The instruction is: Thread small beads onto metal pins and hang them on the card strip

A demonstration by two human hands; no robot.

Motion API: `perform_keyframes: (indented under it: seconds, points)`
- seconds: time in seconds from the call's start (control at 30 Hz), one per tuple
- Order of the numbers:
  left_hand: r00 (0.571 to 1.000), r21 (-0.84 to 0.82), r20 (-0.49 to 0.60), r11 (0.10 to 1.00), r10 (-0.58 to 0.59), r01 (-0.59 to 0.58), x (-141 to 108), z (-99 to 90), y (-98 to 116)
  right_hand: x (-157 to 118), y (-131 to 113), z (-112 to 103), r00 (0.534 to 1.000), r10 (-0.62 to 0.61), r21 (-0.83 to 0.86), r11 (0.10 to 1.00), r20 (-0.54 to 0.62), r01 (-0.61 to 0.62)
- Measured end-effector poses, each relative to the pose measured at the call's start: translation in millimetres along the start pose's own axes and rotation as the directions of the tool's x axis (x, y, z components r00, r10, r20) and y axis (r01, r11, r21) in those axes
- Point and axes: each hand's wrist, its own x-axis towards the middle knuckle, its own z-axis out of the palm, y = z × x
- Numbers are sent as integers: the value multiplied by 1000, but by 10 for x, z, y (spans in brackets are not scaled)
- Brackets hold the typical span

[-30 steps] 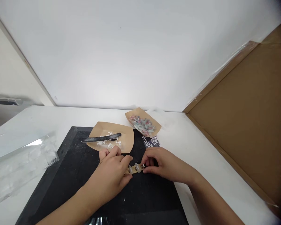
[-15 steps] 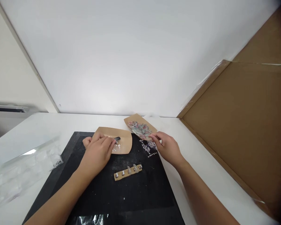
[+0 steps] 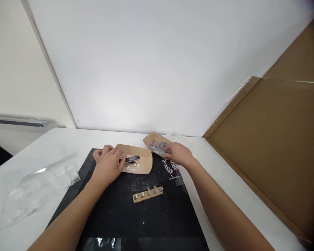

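Note:
A tan paper tray (image 3: 146, 162) holds small white pieces and a slim dark tool with a pale edge (image 3: 132, 159). My left hand (image 3: 107, 167) rests over this tray's left side, fingers apart, its thumb beside the tool's near end. A second tan tray (image 3: 153, 135) is filled with small translucent, pinkish and grey-green pieces (image 3: 157, 146). My right hand (image 3: 179, 153) reaches into it; thumb and forefinger are apart among the pieces, and the other fingers are partly hidden. Nearer me lies a tan strip (image 3: 146, 196) with round metal studs, white bits and two upright clear nail-tip-like pieces.
Rows of small white pieces (image 3: 171, 169) lie at the right edge of the black mat (image 3: 146, 223). Clear compartmented plastic trays (image 3: 42, 188) sit on the white table at left. A cardboard panel (image 3: 264, 139) stands at right, and a white wall rises behind.
My left hand has drawn back left from the dark tool, leaving more of it showing in the tray. My right hand has gone farther in among the colored pieces. The view has shifted slightly.

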Motion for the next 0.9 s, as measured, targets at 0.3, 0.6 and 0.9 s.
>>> perform_keyframes:
  seconds: [0.3, 0.6, 0.9]
  points:
    - [1000, -43, 7, 999, 2, -2, 7, -3, 9, 144, 183, -71, 998, -34, 179, 984, 54, 24]
    - [1000, -61, -3, 998, -2, 2, -1, 38, 11, 160, 317, -232, 998, -52, 358, 933, 30, 38]
    - [1000, -49, -24, 999, 12, -13, 3, 18, 42, 190, 313, -180, 998, -57, 417, 907, -26, 63]
